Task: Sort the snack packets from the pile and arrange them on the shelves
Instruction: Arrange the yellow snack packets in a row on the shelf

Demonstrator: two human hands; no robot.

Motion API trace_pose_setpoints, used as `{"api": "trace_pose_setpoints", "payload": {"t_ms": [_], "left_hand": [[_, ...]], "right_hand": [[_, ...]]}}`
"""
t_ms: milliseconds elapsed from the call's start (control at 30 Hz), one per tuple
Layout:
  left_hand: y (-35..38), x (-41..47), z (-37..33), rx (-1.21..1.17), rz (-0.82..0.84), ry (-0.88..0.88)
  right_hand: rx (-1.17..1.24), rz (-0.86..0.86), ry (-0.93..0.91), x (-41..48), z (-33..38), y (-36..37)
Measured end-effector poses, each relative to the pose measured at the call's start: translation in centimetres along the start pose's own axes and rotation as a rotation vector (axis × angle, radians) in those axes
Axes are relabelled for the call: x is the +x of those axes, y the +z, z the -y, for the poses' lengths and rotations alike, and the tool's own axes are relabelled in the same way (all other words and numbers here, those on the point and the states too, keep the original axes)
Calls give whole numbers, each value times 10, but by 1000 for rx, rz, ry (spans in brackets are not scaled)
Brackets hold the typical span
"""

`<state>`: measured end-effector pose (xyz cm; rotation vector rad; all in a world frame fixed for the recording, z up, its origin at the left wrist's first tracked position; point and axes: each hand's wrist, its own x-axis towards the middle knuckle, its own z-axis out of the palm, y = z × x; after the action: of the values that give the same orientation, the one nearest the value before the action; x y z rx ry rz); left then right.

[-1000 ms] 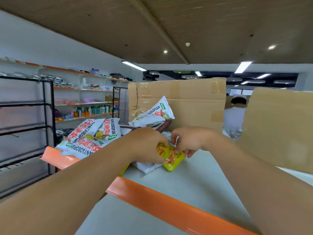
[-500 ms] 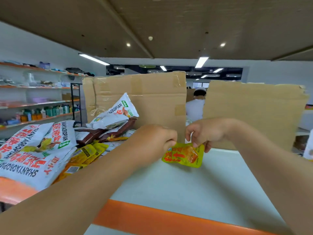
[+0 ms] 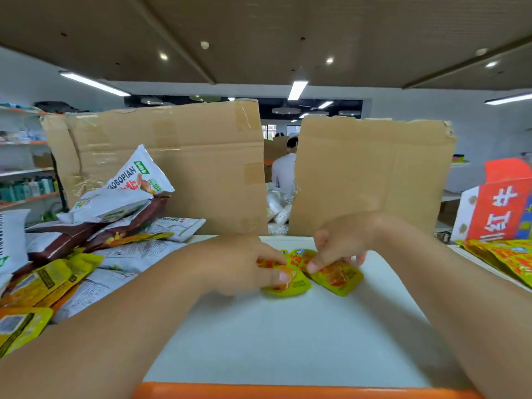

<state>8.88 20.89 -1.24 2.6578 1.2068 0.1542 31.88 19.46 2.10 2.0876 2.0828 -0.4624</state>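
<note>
A white shelf with an orange front edge fills the lower middle of the view, and both forearms reach across it. Two big sheets of brown cardboard stand upright along its back edge, the left cardboard sheet patched with tape and the right cardboard sheet torn along its top. They block most of the room behind. In the narrow gap between them a person in a pale top is seen from the back. The pile of snack packets covers the left part of the shelf. A white packet is propped on top against the left sheet, brown packets lie under it, and flat yellow packets lie at the near left edge. At the far right stands a red and white carton, with more yellow-green packets fanned out in front of it. Wall racks with bottles show at the far left. The left hand has its fingers curled onto the left small packet, thumb pressing on its face. The right hand pinches the right small packet between thumb and fingers. Both small yellow-green packets lie flat on the bare middle of the shelf, edges meeting, well apart from the pile.
</note>
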Motion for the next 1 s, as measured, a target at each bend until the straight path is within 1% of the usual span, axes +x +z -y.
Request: {"api": "trace_pose_setpoints", "payload": {"t_ms": [133, 433, 667, 867, 933, 1000], "left_hand": [[2, -2, -5, 41, -73, -83], [-4, -13, 0, 67, -45, -233], [-8, -8, 5, 67, -65, -194], [-4, -5, 10, -21, -132, -159], [-3, -6, 10, -50, -165, -159], [-4, -7, 6, -79, -223, -150]], "right_hand": [[-89, -30, -30, -3, 12, 4], [-56, -96, -82, 2, 8, 9], [-47, -119, -103, 1, 5, 7], [-42, -151, -104, -1, 2, 6], [-30, -181, -96, -1, 0, 5], [-32, -257, -82, -5, -3, 0]]}}
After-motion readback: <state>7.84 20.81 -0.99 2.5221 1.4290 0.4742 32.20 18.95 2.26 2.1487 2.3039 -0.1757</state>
